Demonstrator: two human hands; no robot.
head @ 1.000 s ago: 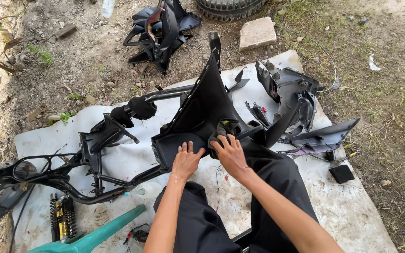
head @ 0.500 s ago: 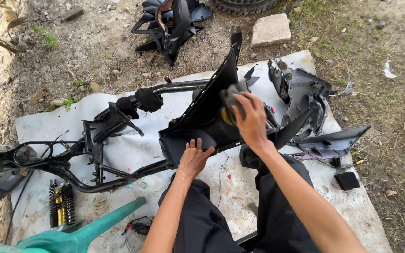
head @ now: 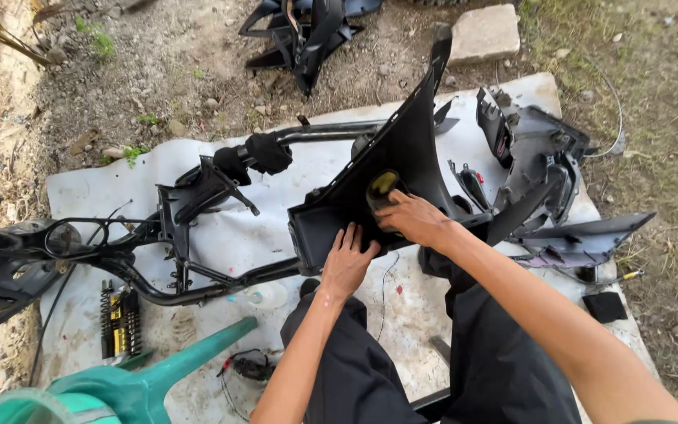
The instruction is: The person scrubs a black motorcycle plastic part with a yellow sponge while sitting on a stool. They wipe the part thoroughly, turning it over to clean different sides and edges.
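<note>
The large black moulded-plastic scooter body panel (head: pixel 402 169) stands tilted at frame centre, running up toward the top centre, its lower end just in front of your knees on the dirty white tarp (head: pixel 213 243). Your left hand (head: pixel 347 263) lies flat, fingers spread, pressed on the panel's bottom box section; no clamp, just bracing. Your right hand (head: pixel 413 220) sits w/ fingers curled at the round yellowish opening (head: pixel 382 187) mid-panel; can't tell if they're closed on anything inside.

Handling, judged from looks: thin plastic shell, prob. light for its size, stiff along the ribs but flexy at the long top tip. Edges & mounting tabs likely brittle. Surface matte, dusty, not v. slippery. Best hold: the boxy lower end & the rim of the opening, not the narrow tip.

Black tubular metal scooter frame (head: pixel 198 228) lies left of the panel, touching it near the base.
</note>
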